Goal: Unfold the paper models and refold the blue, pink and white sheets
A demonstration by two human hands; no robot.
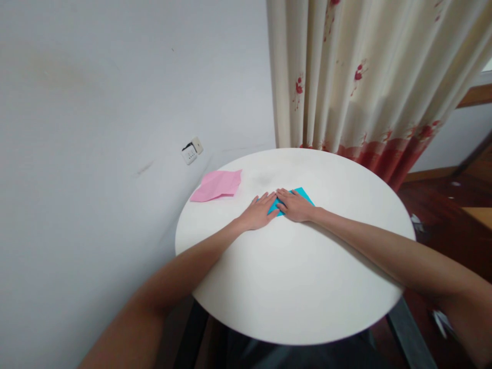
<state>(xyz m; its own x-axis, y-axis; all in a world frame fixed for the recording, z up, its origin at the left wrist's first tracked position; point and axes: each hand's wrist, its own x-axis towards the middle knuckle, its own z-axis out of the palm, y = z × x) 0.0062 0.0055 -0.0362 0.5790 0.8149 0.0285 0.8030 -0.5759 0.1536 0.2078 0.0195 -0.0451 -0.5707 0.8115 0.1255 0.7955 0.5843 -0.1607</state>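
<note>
Blue sheet (306, 195) on tbl (292, 287) under L hand (262, 212) & R hand (295, 207), fingers unclenched.

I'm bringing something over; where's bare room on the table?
The table is bare between the forearms, and beyond the right one toward the curtain. Crowded: middle, with left hand, right hand and blue paper; far left, pink paper.

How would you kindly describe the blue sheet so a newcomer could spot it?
On the round white table, find the left hand and right hand side by side. The blue sheet lies beneath them, its colour distinguishing it from the pink sheet.
</note>
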